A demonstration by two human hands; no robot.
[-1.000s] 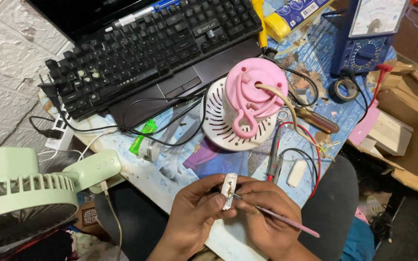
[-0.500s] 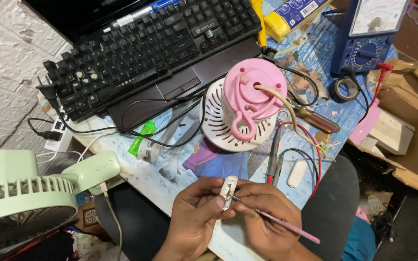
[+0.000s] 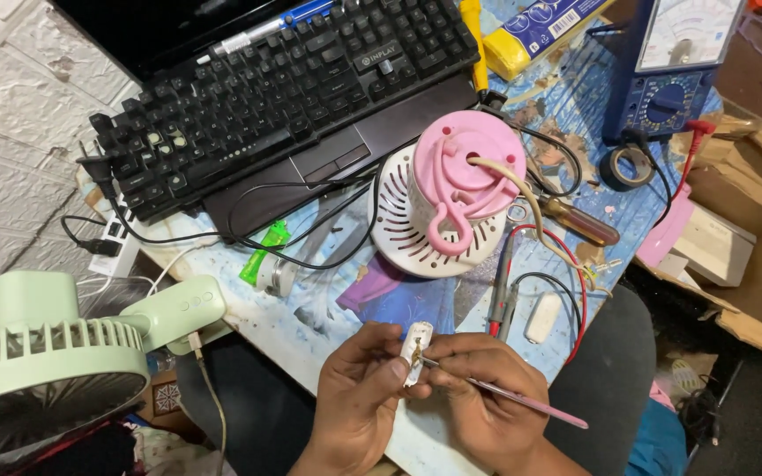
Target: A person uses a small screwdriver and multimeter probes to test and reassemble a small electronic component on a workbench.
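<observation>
Both hands grip: left (image 3: 359, 401) white switch (image 3: 416, 353), right (image 3: 487, 397) pink tool (image 3: 522, 401), beside pink fan (image 3: 447, 198).

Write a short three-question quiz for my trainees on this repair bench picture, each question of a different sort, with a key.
1. True or false: the left hand pinches a small white part.
2. Which does the right hand hold? A a thin pink tool; B a brown-handled screwdriver; C a roll of black tape.
3. Fill in: the pink and white fan housing lies between the black keyboard and the blue ____.

Key: 1 true; 2 A; 3 multimeter.
</observation>
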